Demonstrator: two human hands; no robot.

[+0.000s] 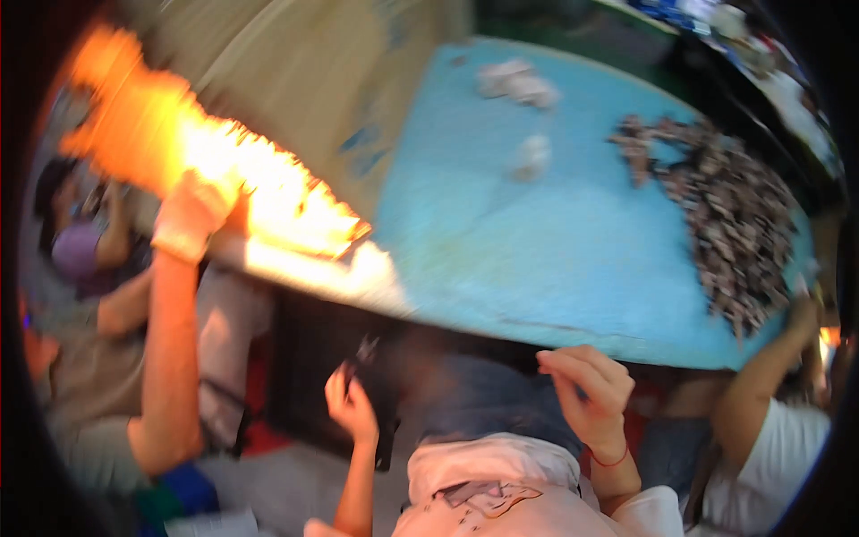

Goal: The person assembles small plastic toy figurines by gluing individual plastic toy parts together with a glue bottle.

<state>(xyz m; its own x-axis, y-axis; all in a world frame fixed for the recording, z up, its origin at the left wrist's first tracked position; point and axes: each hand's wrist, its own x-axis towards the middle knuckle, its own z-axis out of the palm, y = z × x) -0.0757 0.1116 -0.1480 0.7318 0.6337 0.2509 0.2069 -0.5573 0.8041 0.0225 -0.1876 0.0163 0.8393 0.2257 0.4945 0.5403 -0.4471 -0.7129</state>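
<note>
My left hand [351, 403] is low in front of my lap, left of centre, its fingers curled round a small dark thing with a pale, silvery tip [368, 347]. Blur hides what kind of thing this is. My right hand [592, 385], with a red string at the wrist, is raised by the near edge of the light blue tabletop [537, 242]. Its fingers are bent and pressed toward the thumb; anything between them is too small to make out.
A heap of small brownish pieces [734, 215] lies on the right of the tabletop, by a person's arm [778, 349]. Two whitish bundles [519, 82] lie farther back. At left, a co-worker's gloved hand [190, 215] touches a glaring orange mass [268, 192].
</note>
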